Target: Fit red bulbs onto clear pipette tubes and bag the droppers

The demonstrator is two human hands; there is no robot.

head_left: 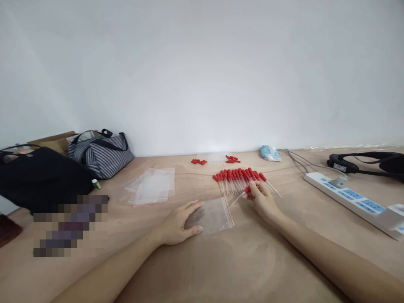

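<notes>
Between the thumb and fingertips of my right hand (261, 198) is a dropper with a red rubber bulb (247, 189). Its thin clear tube points left and down, close to the red zip edge of a clear zip-lock bag (216, 216). The bag lies flat on the table. My left hand (181, 223) rests at the bag's left end, thumb and fingers spread apart across it. Just beyond my right hand lies a row of several similar red-bulbed droppers (238, 174), their clear tubes toward me.
A stack of clear bags (154, 185) lies to the left. Loose red bulbs (198, 161) are near the wall. A power strip (350, 198) and black headset (362, 162) are right, a blue tissue pack (270, 153) behind. Black (47, 176) and striped (104, 155) bags stand left.
</notes>
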